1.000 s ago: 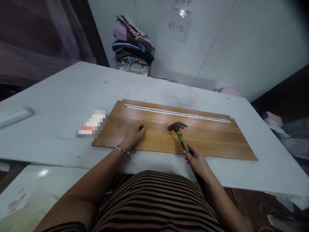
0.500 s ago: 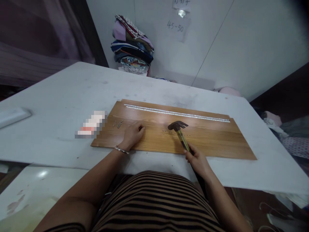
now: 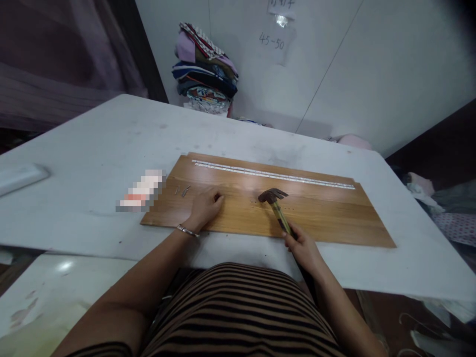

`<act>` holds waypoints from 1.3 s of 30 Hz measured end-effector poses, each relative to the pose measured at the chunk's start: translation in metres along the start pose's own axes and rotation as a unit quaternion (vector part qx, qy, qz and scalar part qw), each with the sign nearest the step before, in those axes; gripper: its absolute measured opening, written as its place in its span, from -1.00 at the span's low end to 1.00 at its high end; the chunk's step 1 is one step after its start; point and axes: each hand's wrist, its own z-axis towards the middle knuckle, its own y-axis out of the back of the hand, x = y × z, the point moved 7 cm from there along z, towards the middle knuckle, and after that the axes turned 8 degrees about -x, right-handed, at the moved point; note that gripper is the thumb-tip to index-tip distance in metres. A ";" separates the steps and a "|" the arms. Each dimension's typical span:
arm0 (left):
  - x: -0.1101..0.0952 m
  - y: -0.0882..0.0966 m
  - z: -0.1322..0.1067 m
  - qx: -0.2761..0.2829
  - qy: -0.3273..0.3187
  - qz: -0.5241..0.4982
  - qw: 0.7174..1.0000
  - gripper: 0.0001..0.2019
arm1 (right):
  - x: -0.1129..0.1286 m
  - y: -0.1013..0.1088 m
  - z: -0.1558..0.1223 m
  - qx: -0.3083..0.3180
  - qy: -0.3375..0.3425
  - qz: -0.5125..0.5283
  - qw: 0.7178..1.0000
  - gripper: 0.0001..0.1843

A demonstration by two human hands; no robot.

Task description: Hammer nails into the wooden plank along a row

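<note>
My right hand is wrapped round the handle of a claw hammer with a dark, rusty head and a yellow and black grip. The hammer head is over the middle of a brown wooden board, by a row of small dark dots, perhaps nail heads. My left hand rests on the board with its fingers curled in; what they hold, if anything, is hidden. Several loose nails lie on the board just left of it. Two strips with printed marks run along the board's far side.
The board lies on a white table. Left of it is a pixelated pale and red item. A white object sits at the table's left edge. Folded cloths are stacked behind the table, by a wall with paper signs.
The hammer head has dipped slightly toward the board. My left hand rests in the same place, and the nails have not moved.
</note>
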 end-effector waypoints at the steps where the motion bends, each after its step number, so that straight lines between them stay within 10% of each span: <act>1: 0.000 0.000 0.000 0.000 0.001 -0.001 1.000 -0.82 | 0.000 0.000 -0.001 0.001 -0.002 -0.002 1.000 -0.42; 39: -0.003 0.001 0.000 0.002 -0.003 -0.011 1.000 -0.82 | 0.003 0.006 0.002 -0.002 0.013 0.001 1.000 -0.49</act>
